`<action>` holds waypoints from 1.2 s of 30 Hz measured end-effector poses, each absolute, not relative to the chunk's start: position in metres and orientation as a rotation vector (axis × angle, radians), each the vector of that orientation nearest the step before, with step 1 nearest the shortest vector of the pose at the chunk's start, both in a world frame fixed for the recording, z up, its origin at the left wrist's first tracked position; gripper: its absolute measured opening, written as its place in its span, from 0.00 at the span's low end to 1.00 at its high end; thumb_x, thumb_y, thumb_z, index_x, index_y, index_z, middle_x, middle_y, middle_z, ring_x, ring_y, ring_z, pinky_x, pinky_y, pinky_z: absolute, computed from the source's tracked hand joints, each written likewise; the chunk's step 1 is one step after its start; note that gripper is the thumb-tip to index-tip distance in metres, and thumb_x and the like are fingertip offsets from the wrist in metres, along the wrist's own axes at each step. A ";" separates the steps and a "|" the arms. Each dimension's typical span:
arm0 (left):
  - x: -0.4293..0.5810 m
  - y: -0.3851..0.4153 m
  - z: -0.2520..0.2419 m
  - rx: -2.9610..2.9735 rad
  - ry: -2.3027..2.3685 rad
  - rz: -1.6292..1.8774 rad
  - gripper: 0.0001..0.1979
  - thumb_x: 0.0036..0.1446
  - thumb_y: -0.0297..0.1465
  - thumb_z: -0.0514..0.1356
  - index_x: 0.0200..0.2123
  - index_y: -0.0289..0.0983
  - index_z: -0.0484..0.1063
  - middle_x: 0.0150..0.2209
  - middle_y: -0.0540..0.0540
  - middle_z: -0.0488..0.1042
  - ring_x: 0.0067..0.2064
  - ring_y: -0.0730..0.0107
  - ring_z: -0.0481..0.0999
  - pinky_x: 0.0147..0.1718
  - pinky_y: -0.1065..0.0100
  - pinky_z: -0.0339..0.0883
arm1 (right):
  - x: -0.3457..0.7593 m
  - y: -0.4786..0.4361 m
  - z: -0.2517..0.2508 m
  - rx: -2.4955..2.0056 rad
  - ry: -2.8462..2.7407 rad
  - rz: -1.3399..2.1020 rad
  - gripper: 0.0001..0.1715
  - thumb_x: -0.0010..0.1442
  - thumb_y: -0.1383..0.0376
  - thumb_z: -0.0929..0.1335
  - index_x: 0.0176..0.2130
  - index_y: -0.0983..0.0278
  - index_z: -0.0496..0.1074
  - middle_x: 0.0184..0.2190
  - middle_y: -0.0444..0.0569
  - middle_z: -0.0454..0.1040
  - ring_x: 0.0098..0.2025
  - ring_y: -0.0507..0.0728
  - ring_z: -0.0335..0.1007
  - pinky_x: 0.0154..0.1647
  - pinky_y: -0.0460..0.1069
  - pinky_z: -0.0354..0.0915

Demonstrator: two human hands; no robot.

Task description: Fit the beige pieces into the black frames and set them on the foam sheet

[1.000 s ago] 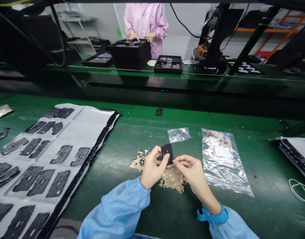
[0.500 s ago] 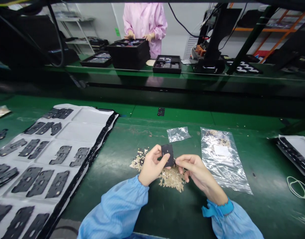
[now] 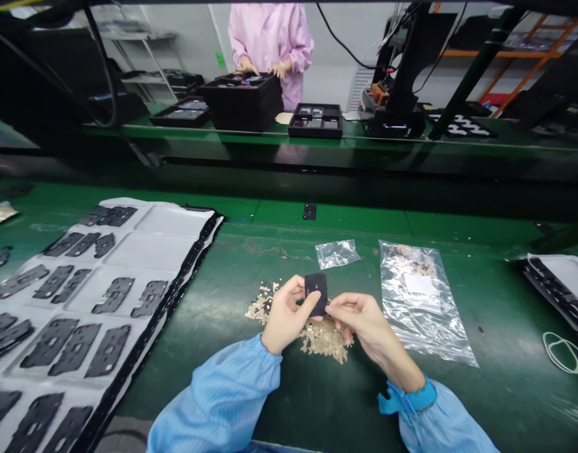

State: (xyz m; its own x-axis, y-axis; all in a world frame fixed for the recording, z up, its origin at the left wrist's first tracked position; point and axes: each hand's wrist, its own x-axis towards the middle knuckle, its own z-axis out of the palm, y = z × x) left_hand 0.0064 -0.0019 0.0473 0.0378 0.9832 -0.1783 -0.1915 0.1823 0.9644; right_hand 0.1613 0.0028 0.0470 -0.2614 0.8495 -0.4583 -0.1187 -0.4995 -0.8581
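Note:
My left hand [image 3: 289, 314] grips a thin black plate-like part [image 3: 316, 291], its thumb across the front face. My right hand [image 3: 359, 321] has thumb and forefinger pinched at the part's lower right edge; anything small between those fingertips is too small to make out. Under both hands lies a heap of small tan pieces [image 3: 327, 343]. Left of it, partly behind my left hand, are small mixed tan and black pieces [image 3: 260, 307].
A white compartment tray [image 3: 144, 251] on the left holds several black parts. A small clear bag [image 3: 337, 253], a larger clear bag [image 3: 430, 321] of pieces and a rubber band [image 3: 563, 352] lie around. Another black part [image 3: 310, 211] rests on the green strip behind. A co-worker in pink [image 3: 272, 44] stands beyond.
My right hand has come slightly left, closer in against the black part, which has turned a little. The black part on the green strip has shifted slightly right.

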 end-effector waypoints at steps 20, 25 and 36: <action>0.008 -0.004 0.040 0.776 1.083 1.183 0.12 0.51 0.35 0.64 0.33 0.37 0.63 0.31 0.51 0.72 0.30 0.76 0.73 0.22 0.78 0.69 | 0.162 0.001 0.046 -1.336 -1.086 1.609 0.31 0.43 0.56 0.75 0.45 0.62 0.66 0.31 0.43 0.69 0.19 0.47 0.61 0.07 0.40 0.60; 0.006 -0.003 0.040 0.782 1.065 1.225 0.11 0.53 0.33 0.62 0.38 0.35 0.67 0.32 0.49 0.75 0.32 0.73 0.75 0.32 0.73 0.71 | 0.163 -0.001 0.055 -1.185 -0.970 1.784 0.18 0.53 0.53 0.70 0.36 0.64 0.71 0.25 0.43 0.67 0.23 0.50 0.65 0.09 0.39 0.61; 0.008 -0.002 0.044 0.757 1.077 1.204 0.13 0.49 0.33 0.65 0.37 0.35 0.69 0.34 0.46 0.77 0.34 0.71 0.76 0.30 0.74 0.67 | 0.162 -0.001 0.047 -1.148 -0.896 1.742 0.14 0.49 0.57 0.73 0.29 0.64 0.71 0.18 0.41 0.67 0.18 0.48 0.61 0.10 0.40 0.60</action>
